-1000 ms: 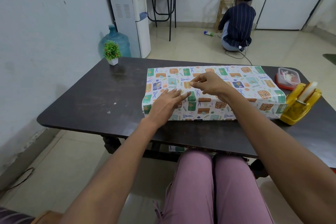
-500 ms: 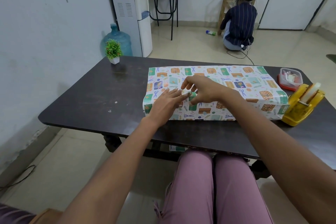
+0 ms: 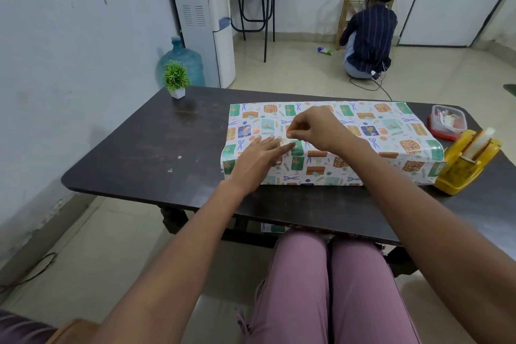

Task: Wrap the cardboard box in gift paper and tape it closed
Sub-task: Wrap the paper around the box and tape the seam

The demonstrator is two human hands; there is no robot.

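I am seeing my left hand point(image 3: 258, 159) lying flat with straight fingers, and it is pressing on the gift paper point(image 3: 391, 131) near the front-left part of the wrapped box point(image 3: 321, 170). My right hand point(image 3: 315, 128) is hovering just above the top of the box, beside the left fingertips, and its thumb and forefinger are pinching something small; it is too small for me to tell what. The box is lying flat in the middle of the tabletop point(image 3: 156, 153), reaching toward the right edge, and the paper is covering all that I can see of it. A yellow tape dispenser point(image 3: 469, 165) is standing against the right end of the box, near the right edge. Behind it a small clear container point(image 3: 446, 124) with a red base is sitting at the far right corner. A little potted plant point(image 3: 176, 79) is standing at the far left corner.
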